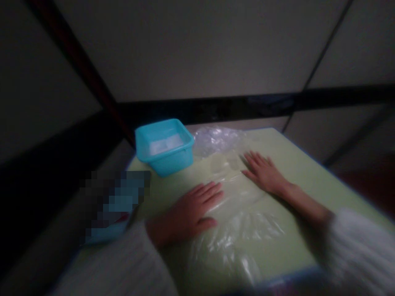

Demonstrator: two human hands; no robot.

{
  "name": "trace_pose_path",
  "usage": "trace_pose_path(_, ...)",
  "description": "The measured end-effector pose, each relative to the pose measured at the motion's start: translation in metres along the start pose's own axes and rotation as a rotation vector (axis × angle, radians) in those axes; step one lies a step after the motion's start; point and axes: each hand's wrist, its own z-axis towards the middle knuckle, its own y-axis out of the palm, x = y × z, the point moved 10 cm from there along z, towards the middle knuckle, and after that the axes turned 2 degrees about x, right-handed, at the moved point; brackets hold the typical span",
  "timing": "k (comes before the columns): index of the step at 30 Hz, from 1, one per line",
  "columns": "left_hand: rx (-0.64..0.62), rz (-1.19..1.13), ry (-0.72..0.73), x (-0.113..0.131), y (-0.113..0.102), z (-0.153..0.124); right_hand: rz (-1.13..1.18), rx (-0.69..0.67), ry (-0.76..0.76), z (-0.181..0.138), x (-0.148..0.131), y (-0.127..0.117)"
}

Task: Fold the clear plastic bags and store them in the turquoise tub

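A clear, crinkled plastic bag or sheet (234, 230) lies spread over the yellow-green tabletop (296, 164), with its far end bunched up. My left hand (194, 209) rests on its left side, palm down and fingers stretched out. Over at the right edge of the plastic, my right hand (263, 172) is also flat, its fingers slightly spread and nothing held. Whether the plastic is a bag or a single sheet, I cannot tell.
A turquoise plastic basket (173, 160) with something white inside stands at the table's back left. A blurred, pixelated item (123, 201) lies near the left edge. Behind the table rises a pale panelled wall (200, 49) with a dark band.
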Motion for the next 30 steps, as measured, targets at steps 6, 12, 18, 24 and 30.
trace_pose_path(6,-0.010,0.007,-0.018,-0.004,-0.003,-0.013,0.002,-0.005,0.001,0.001,0.002,0.002)
trace_pose_path(12,-0.037,0.016,-0.045,-0.005,-0.006,-0.018,0.011,0.003,0.004,0.001,0.002,0.001)
trace_pose_path(18,-0.022,0.022,-0.052,-0.010,-0.005,-0.014,0.104,0.067,0.039,0.005,0.007,-0.017)
trace_pose_path(24,-0.013,0.062,-0.058,-0.013,0.000,-0.003,0.160,0.110,0.041,0.003,0.002,-0.028)
trace_pose_path(30,-0.033,0.083,-0.071,-0.013,0.000,-0.001,0.068,0.013,0.023,0.001,-0.005,-0.007)
